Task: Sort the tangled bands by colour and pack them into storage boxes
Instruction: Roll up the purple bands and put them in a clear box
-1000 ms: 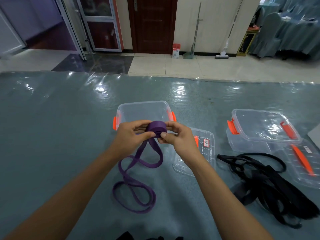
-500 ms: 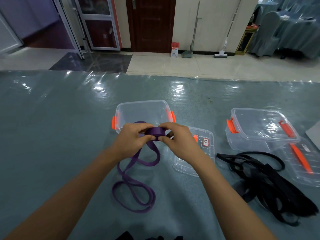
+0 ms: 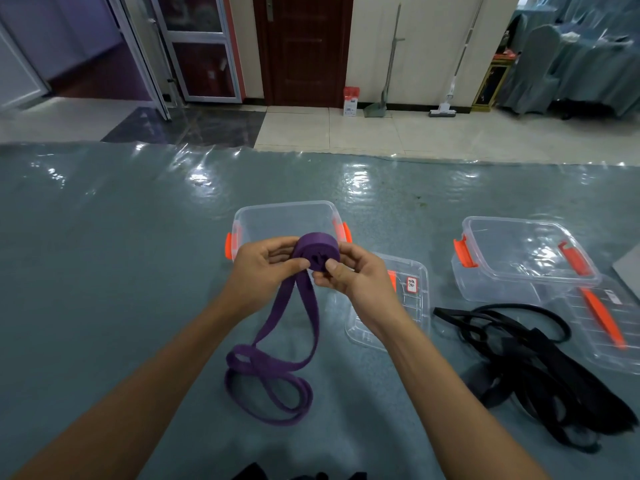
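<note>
Two hands work mid-task over the table (image 3: 104,271): the left hand (image 3: 258,271) and right hand (image 3: 349,275) pinch a half-wound purple band (image 3: 313,252), its loose tail looping on the table below. Black bands (image 3: 540,358) lie tangled to the right, apparently unsorted. Beyond, both clear storage boxes (image 3: 287,216) (image 3: 519,251) stand open and seemingly unfilled, lids (image 3: 415,306) beside them; packing looks barely begun.

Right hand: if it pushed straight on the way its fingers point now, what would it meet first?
The right hand points leftward, pinching the purple band roll. Beyond the roll it would probably meet the left hand gripping the other side; depth looks matched but is uncertain.
</note>
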